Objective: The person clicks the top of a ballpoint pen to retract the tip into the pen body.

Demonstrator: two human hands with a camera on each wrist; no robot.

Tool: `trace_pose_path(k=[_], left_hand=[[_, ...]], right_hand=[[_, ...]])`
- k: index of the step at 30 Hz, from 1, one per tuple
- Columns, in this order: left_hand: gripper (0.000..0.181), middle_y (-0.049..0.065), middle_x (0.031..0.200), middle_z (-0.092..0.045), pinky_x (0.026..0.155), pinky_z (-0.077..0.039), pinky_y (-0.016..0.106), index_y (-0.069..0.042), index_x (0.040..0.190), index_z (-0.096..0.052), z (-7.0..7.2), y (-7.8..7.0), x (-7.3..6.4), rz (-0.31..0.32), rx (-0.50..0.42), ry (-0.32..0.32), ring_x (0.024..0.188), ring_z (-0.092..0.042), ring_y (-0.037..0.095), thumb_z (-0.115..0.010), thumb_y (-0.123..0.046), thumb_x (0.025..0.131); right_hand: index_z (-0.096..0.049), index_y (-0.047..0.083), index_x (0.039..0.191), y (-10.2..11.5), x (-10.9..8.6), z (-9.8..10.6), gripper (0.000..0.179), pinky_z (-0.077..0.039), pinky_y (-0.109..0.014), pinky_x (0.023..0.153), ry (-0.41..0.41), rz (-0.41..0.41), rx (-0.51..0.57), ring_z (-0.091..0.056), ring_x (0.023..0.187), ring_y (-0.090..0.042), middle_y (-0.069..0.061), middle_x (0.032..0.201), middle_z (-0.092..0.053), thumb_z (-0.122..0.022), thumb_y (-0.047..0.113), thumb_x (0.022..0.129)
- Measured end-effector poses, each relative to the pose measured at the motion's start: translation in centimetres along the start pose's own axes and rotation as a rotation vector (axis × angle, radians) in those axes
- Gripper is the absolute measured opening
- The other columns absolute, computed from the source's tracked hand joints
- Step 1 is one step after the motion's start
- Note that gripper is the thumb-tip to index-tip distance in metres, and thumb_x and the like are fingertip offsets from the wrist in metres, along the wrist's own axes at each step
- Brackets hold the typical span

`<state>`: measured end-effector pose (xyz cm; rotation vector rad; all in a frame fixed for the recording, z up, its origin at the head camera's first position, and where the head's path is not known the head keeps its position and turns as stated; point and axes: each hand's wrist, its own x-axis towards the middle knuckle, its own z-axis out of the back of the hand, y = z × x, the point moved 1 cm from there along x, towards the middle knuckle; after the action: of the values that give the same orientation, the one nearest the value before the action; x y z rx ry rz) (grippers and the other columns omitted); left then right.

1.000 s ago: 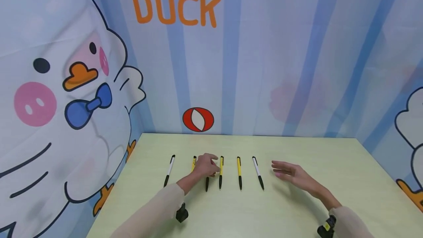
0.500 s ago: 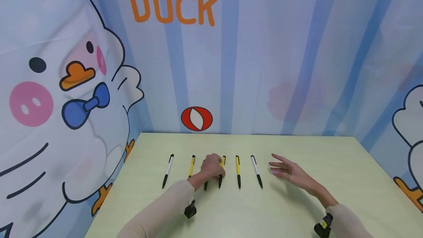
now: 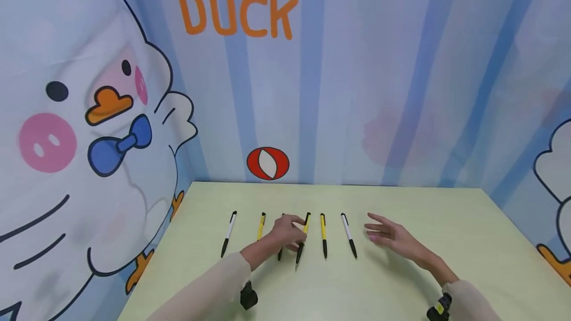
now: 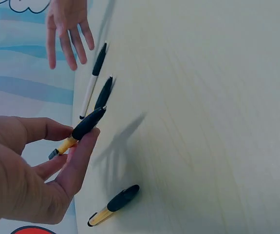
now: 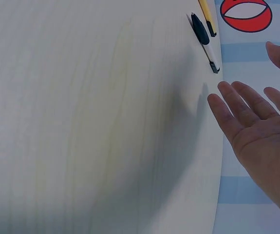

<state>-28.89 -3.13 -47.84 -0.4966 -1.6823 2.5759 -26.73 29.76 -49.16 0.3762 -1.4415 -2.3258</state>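
My left hand (image 3: 287,230) pinches a yellow pen with a black grip (image 4: 88,124) between thumb and fingers. The pen is tilted, and its shadow lies apart from it on the table in the left wrist view. Just right of it lies another yellow pen (image 3: 323,236), then a white pen (image 3: 349,236). A pen partly hidden by my left hand shows its black grip (image 3: 280,254). Farther left are a yellow pen (image 3: 261,227) and a white pen (image 3: 229,234). To the right of the row, my right hand (image 3: 399,238) hovers with fingers spread, touching nothing.
The pale wooden table (image 3: 357,291) ends at the back against a blue striped cloth (image 3: 339,88) with printed ducks. The cloth also runs up along both sides of the table.
My left hand has moved from above the yellow pen to pinching it, and the pen is now lifted and tilted, its tip closer to me. The right hand stays nearly still.
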Motion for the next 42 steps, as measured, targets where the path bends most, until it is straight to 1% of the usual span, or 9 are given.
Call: trace_pose_path(k=[4,7,11,17,23,27,34,38,42], left_hand=[[0.050,0.014,0.094,-0.072,0.068,-0.067,0.041,-0.001,0.134,-0.062,0.1,0.3,-0.9,-0.005,-0.082,0.033,0.078,-0.070,0.020,-0.068,0.002,0.085],[0.052,0.019,0.099,-0.074,0.069,-0.067,0.042,-0.001,0.137,-0.060,0.4,0.1,-1.5,-0.019,-0.130,0.025,0.079,-0.073,0.021,-0.069,0.003,0.086],[0.055,0.022,0.103,-0.073,0.071,-0.067,0.043,-0.001,0.141,-0.057,1.0,-0.7,-2.2,-0.042,-0.172,0.020,0.082,-0.077,0.026,-0.069,0.005,0.088],[0.060,0.023,0.107,-0.074,0.074,-0.067,0.040,-0.005,0.148,-0.052,1.2,-1.4,-2.8,-0.076,-0.218,0.052,0.085,-0.079,0.027,-0.070,0.002,0.091],[0.062,0.015,0.103,-0.074,0.076,-0.067,0.040,-0.007,0.149,-0.052,0.8,-1.8,-3.4,-0.131,-0.257,0.077,0.088,-0.079,0.027,-0.074,-0.002,0.091],[0.062,0.014,0.102,-0.073,0.073,-0.067,0.040,-0.010,0.147,-0.056,0.2,-1.9,-3.8,-0.149,-0.285,0.072,0.088,-0.078,0.026,-0.076,-0.001,0.089],[0.061,0.014,0.106,-0.073,0.072,-0.067,0.040,-0.014,0.146,-0.058,-0.5,-1.8,-3.9,-0.143,-0.316,0.049,0.089,-0.078,0.023,-0.077,-0.005,0.089],[0.061,0.012,0.109,-0.073,0.073,-0.067,0.039,-0.018,0.146,-0.058,-0.8,-1.8,-3.7,-0.161,-0.342,0.076,0.089,-0.078,0.021,-0.078,-0.008,0.090],[0.062,0.012,0.111,-0.073,0.073,-0.066,0.039,-0.020,0.148,-0.057,-1.4,-2.2,-3.7,-0.178,-0.367,0.105,0.090,-0.078,0.021,-0.078,-0.009,0.090]], right_hand=[[-0.018,-0.001,0.162,-0.4,-0.7,-0.1,0.074,-0.055,-0.021,0.100,0.021,0.007,0.008,-0.047,0.139,-0.051,-0.035,0.155,-0.039,-0.059,0.024,0.105],[-0.018,-0.001,0.162,-0.4,-0.7,-0.2,0.073,-0.053,-0.014,0.097,0.029,0.021,0.014,-0.047,0.138,-0.051,-0.036,0.155,-0.038,-0.058,0.022,0.105],[-0.020,0.000,0.162,0.3,-0.1,-0.1,0.072,-0.052,-0.012,0.095,0.021,0.042,-0.008,-0.048,0.138,-0.049,-0.035,0.155,-0.039,-0.059,0.022,0.105],[-0.022,0.001,0.161,1.4,0.6,-0.3,0.072,-0.056,-0.022,0.101,0.007,0.075,-0.068,-0.048,0.139,-0.049,-0.033,0.155,-0.041,-0.060,0.023,0.104],[-0.018,0.004,0.163,2.3,1.4,-1.4,0.075,-0.055,-0.041,0.106,0.044,0.121,-0.024,-0.043,0.141,-0.053,-0.034,0.159,-0.033,-0.061,0.021,0.103],[-0.017,0.008,0.164,3.1,2.0,-2.6,0.078,-0.054,-0.047,0.107,0.069,0.119,-0.015,-0.042,0.143,-0.051,-0.033,0.161,-0.031,-0.063,0.021,0.102],[-0.014,0.014,0.165,4.6,3.3,-4.0,0.083,-0.047,-0.056,0.113,0.086,0.129,0.016,-0.039,0.146,-0.049,-0.027,0.164,-0.029,-0.066,0.019,0.101],[-0.014,0.020,0.166,5.4,4.0,-4.6,0.088,-0.041,-0.059,0.118,0.084,0.139,0.032,-0.039,0.147,-0.046,-0.024,0.165,-0.029,-0.070,0.021,0.098],[-0.008,0.022,0.166,6.1,4.1,-5.7,0.097,-0.039,-0.062,0.118,0.127,0.166,0.053,-0.036,0.149,-0.046,-0.024,0.166,-0.028,-0.074,0.019,0.095]])
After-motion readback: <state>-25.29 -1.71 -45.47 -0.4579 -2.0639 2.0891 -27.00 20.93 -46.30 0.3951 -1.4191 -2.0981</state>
